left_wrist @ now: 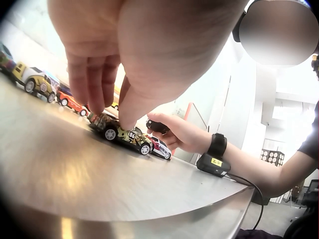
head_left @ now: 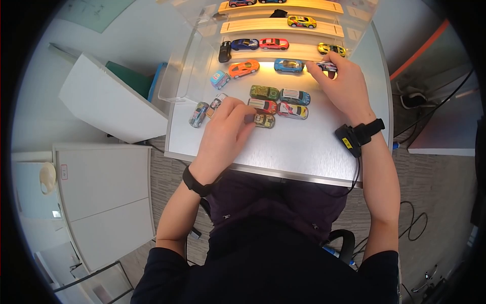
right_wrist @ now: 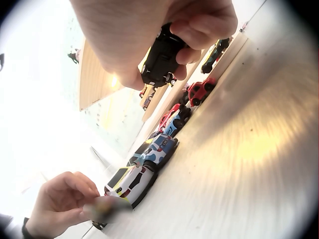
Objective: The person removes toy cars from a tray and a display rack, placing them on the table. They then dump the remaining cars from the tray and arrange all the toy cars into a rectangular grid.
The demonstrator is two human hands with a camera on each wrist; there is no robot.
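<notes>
My left hand (head_left: 225,134) reaches over the front of the table. Its thumb and fingers pinch a camouflage-patterned toy car (left_wrist: 127,135) marked 86, low at the metal surface. My right hand (head_left: 347,86) grips another toy car (head_left: 325,66) near the lowest wooden shelf. That car's black underside (right_wrist: 162,57) faces the right wrist camera, its wheels off the table. Beside the left hand's car are a red toy car (head_left: 262,106), a white and pink one (head_left: 292,111), a green camouflage one (head_left: 264,91) and a blue and white one (head_left: 295,96).
Wooden shelves (head_left: 283,26) rise in steps at the back, with several cars on them, between clear plastic side panels (head_left: 178,83). A blue car (head_left: 289,65), an orange car (head_left: 244,68) and a small light-blue vehicle (head_left: 220,79) stand before them. The metal table's front edge (head_left: 273,176) is close to the person.
</notes>
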